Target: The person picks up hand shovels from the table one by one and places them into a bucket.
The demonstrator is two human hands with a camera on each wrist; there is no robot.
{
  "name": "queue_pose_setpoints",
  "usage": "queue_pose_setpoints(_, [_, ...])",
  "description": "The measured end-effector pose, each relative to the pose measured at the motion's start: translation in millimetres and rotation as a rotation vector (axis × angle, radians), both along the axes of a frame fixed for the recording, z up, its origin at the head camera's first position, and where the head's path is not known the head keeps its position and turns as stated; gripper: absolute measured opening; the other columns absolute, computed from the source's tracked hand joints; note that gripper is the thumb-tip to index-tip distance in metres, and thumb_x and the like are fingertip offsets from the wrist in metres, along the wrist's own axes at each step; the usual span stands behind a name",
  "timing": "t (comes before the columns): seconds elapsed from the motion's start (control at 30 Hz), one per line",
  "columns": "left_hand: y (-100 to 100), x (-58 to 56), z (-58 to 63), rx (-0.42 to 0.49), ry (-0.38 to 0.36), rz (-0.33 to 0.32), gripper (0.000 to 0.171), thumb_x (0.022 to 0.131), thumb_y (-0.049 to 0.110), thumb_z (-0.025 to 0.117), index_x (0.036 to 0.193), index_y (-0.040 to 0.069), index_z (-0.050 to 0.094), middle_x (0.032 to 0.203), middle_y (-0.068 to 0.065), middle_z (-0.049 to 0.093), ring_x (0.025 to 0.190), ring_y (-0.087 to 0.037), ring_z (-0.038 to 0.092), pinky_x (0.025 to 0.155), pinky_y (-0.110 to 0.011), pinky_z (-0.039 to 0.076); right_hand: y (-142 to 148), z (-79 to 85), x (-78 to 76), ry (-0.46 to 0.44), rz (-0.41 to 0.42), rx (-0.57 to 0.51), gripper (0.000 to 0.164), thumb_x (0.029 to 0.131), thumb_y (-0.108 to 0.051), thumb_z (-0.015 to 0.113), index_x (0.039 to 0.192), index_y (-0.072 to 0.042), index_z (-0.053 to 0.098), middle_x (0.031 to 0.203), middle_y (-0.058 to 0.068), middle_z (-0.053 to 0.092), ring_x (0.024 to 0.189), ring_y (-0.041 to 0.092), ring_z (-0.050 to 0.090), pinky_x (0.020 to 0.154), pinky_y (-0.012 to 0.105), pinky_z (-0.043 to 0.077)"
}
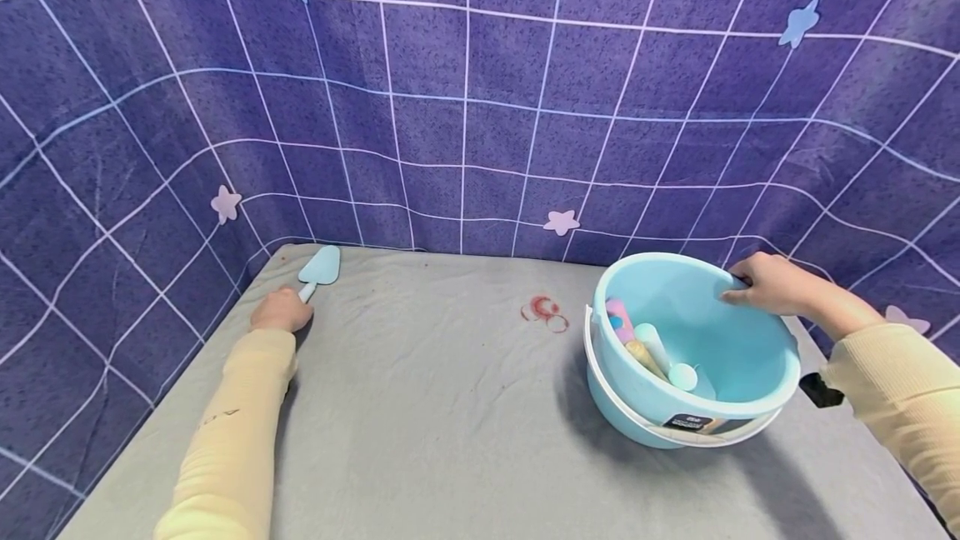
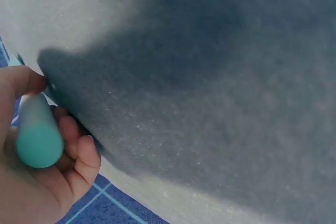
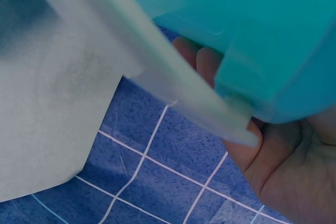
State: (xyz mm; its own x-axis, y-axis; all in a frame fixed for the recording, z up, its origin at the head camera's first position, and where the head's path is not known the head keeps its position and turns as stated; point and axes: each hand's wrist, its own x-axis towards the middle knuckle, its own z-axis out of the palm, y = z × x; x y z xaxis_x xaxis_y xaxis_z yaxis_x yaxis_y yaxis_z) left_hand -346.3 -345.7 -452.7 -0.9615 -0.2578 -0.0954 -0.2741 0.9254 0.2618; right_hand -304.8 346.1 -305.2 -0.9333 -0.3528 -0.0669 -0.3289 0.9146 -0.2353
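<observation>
My left hand (image 1: 281,311) grips the handle of a small light blue toy shovel (image 1: 322,265) at the far left of the table. In the left wrist view, the teal end of the shovel's handle (image 2: 39,145) pokes out between thumb and curled fingers. At the right, my right hand (image 1: 772,283) holds the rim of a light blue bucket (image 1: 720,307), which tilts toward the front. Inside the bucket lie a pink piece (image 1: 619,315), a yellowish piece (image 1: 645,357) and a pale teal rod-like piece (image 1: 652,347). The bucket's white bail (image 3: 157,61) hangs down its side.
A grey cloth covers the table (image 1: 420,407). Reddish ring marks (image 1: 543,311) show on it left of the bucket. A purple-blue gridded curtain (image 1: 450,132) with stars stands behind and at both sides. A small black object (image 1: 821,390) lies right of the bucket.
</observation>
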Motion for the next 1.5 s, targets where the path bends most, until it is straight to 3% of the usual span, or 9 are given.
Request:
queue_pose_setpoints(0.27, [0,3.4,8.8,0.018,0.004,-0.040,0.044,0.083,0.024,0.049,0.104,-0.015,0.047,0.103,-0.039,0.055,0.094,-0.052,0.056,0.069,-0.052,0.048,0,-0.6,0.0,0.016,0.010,0.009,0.023,0.083,-0.016,0.069,0.069,-0.007,0.054,0.056,-0.004,0.040,0.052,0.012,0.042,0.050,0.026,0.035])
queue_pose_setpoints(0.53, [-4,3.8,24.0,-0.031,0.032,-0.138,0.039,0.090,0.028,0.050,0.092,-0.010,0.056,0.088,-0.028,0.058,0.074,-0.036,0.057,0.061,-0.046,0.046,1,-0.6,-0.8,0.016,0.005,0.022,0.026,0.083,-0.017,0.069,0.067,-0.008,0.052,0.057,-0.004,0.041,0.052,0.012,0.042,0.050,0.025,0.034])
queue_pose_setpoints(0.77, [-1,7.2,39.2,-0.122,0.014,-0.239,0.043,0.090,0.028,0.052,0.089,-0.014,0.057,0.092,-0.035,0.059,0.085,-0.047,0.059,0.076,-0.053,0.046,0,0.9,0.6,0.008,0.014,0.009,0.022,0.084,-0.017,0.068,0.070,-0.006,0.055,0.057,-0.003,0.044,0.053,0.012,0.044,0.049,0.026,0.036])
queue_pose_setpoints(0.93, [2,8.0,51.1,-0.142,-0.011,-0.310,0.041,0.090,0.028,0.052,0.086,-0.013,0.059,0.079,-0.025,0.059,0.071,-0.035,0.056,0.073,-0.050,0.046,0,1.1,1.1,0.002,0.016,-0.003,0.019,0.084,-0.016,0.068,0.072,-0.005,0.058,0.058,-0.003,0.049,0.053,0.012,0.047,0.049,0.026,0.038])
queue_pose_setpoints(1.13, [15,8.6,66.5,-0.109,-0.034,-0.362,0.036,0.091,0.029,0.052,0.073,-0.001,0.058,0.068,-0.011,0.053,0.061,-0.025,0.049,0.063,-0.042,0.044,1,0.8,2.4,0.000,0.016,-0.001,0.022,0.084,-0.016,0.067,0.069,-0.007,0.054,0.055,-0.003,0.039,0.051,0.012,0.042,0.049,0.025,0.035])
queue_pose_setpoints(1.37, [33,6.9,83.6,-0.171,0.069,-0.458,0.037,0.089,0.028,0.054,0.074,-0.005,0.060,0.070,-0.017,0.060,0.064,-0.031,0.054,0.069,-0.050,0.046,1,0.7,3.0,-0.003,0.013,-0.007,0.021,0.084,-0.015,0.066,0.069,-0.007,0.053,0.055,-0.003,0.038,0.051,0.012,0.043,0.049,0.025,0.036])
queue_pose_setpoints(1.5, [41,7.4,91.3,-0.180,0.123,-0.484,0.033,0.087,0.026,0.057,0.070,-0.002,0.058,0.065,-0.013,0.056,0.060,-0.029,0.052,0.064,-0.047,0.045,0,1.0,2.1,0.003,0.016,-0.005,0.023,0.084,-0.016,0.067,0.068,-0.008,0.052,0.055,-0.003,0.038,0.051,0.011,0.042,0.049,0.025,0.035])
